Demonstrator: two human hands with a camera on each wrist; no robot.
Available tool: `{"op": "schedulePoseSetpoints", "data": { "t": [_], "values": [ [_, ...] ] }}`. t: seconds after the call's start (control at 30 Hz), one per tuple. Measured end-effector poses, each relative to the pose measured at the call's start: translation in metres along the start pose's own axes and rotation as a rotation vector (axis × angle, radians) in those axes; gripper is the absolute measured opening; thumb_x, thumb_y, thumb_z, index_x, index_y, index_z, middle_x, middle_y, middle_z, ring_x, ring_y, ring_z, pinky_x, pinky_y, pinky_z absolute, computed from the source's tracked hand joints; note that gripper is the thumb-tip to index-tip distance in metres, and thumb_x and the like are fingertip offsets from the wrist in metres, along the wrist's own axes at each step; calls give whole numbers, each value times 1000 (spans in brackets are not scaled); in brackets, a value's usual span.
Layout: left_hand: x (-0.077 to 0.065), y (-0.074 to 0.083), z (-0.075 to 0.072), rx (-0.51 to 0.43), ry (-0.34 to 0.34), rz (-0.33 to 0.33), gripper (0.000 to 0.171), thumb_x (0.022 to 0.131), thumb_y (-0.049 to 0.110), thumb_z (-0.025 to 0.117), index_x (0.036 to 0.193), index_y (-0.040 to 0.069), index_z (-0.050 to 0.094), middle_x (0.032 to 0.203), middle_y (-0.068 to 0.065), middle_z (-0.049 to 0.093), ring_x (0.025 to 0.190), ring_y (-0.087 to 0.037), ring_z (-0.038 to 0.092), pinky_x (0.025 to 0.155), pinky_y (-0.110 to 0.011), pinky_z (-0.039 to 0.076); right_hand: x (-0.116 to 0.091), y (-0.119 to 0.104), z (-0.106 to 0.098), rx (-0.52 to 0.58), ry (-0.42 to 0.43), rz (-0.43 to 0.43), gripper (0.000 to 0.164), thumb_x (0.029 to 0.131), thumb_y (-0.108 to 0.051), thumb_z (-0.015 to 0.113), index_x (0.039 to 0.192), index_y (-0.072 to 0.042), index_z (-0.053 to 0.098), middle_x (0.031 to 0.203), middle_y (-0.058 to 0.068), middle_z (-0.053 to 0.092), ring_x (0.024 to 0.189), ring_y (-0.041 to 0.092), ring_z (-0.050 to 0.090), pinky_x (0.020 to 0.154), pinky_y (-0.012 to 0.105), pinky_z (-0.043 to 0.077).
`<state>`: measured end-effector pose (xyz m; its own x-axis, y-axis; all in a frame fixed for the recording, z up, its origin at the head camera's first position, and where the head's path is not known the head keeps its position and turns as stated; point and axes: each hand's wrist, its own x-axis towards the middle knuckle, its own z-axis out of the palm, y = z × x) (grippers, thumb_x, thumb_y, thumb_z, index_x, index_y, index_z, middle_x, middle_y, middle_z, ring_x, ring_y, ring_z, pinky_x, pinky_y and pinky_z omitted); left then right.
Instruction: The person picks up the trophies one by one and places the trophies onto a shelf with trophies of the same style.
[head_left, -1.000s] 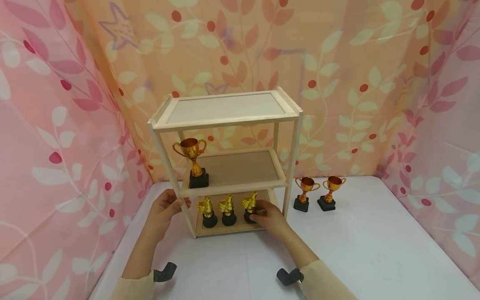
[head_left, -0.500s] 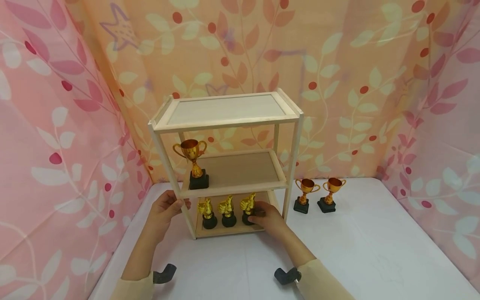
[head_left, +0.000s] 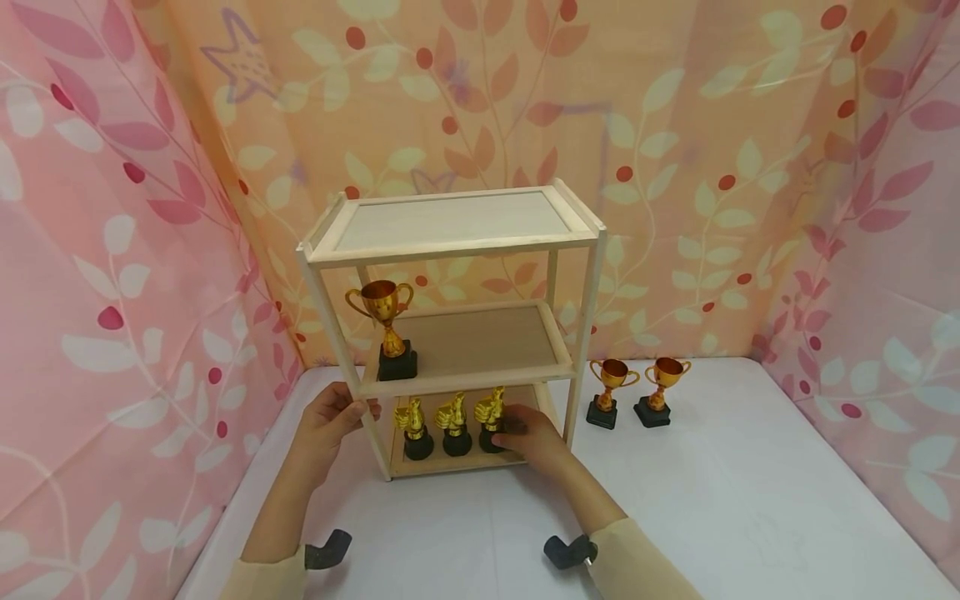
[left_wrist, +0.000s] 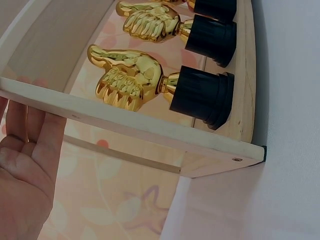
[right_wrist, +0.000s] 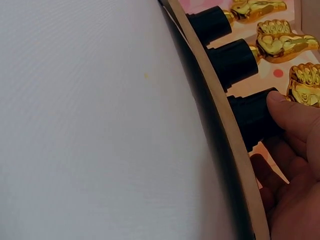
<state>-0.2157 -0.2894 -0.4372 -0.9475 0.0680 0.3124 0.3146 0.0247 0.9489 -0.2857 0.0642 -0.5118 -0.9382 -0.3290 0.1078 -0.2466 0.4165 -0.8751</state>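
Observation:
On the bottom board of a small wooden shelf rack (head_left: 465, 385) stand three gold thumbs-up trophies with round black bases, upright in a row: the left trophy (head_left: 415, 429), the middle trophy (head_left: 453, 425) and the right trophy (head_left: 491, 408). My right hand (head_left: 534, 437) pinches the right one by its black base (right_wrist: 255, 117), thumb on the near side and fingers behind. At the rack's left front post (left_wrist: 125, 125), my left hand (head_left: 330, 421) holds on with its thumb in front; its fingers (left_wrist: 35, 122) pass partly out of sight behind the post.
A gold two-handled cup trophy (head_left: 388, 325) stands at the left of the middle board. Two smaller cup trophies (head_left: 611, 387) stand on the white table (head_left: 750, 500) right of the rack. Patterned curtains (head_left: 675, 125) enclose the back and sides.
My right hand has slid the right thumbs-up trophy slightly left, closer to the middle one. The left hand keeps its hold on the post.

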Motion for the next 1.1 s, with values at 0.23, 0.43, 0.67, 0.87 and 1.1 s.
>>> {"op": "schedulePoseSetpoints", "data": {
  "t": [0.23, 0.43, 0.67, 0.87, 1.1],
  "values": [
    [0, 1, 0, -1, 3, 4, 15, 104, 7, 58, 118, 8, 56, 104, -1, 69, 97, -15, 73, 91, -26, 59, -1, 0, -1, 0, -6, 14, 53, 88, -28, 81, 132, -5, 63, 133, 12, 66, 133, 34, 56, 113, 56, 42],
    [-2, 3, 1, -2, 2, 7, 14, 104, 7, 58, 118, 8, 56, 103, -2, 70, 96, -15, 73, 91, -26, 58, -2, 1, -2, -9, -8, 15, 56, 87, -30, 82, 133, -4, 63, 133, 12, 67, 133, 34, 56, 114, 56, 40],
    [-2, 4, 2, -14, -1, 13, 14, 104, 5, 58, 117, 8, 56, 103, -3, 70, 96, -15, 74, 91, -26, 58, -2, 1, -2, 9, -7, 3, 55, 88, -29, 81, 134, -4, 63, 134, 12, 67, 133, 33, 56, 114, 56, 40],
    [-2, 3, 1, -11, -2, 8, 14, 104, 6, 58, 118, 8, 56, 104, -2, 70, 97, -15, 74, 91, -26, 58, 0, 1, 0, 10, 2, -13, 52, 89, -24, 80, 133, -4, 63, 132, 12, 67, 131, 33, 57, 113, 55, 42],
    [-1, 2, 1, -9, 0, 1, 14, 104, 8, 59, 118, 8, 56, 104, -2, 70, 97, -16, 74, 91, -26, 58, -1, 1, 0, 3, -3, -7, 53, 88, -25, 80, 134, -5, 63, 134, 12, 67, 133, 33, 56, 114, 56, 41]
  ]
}}
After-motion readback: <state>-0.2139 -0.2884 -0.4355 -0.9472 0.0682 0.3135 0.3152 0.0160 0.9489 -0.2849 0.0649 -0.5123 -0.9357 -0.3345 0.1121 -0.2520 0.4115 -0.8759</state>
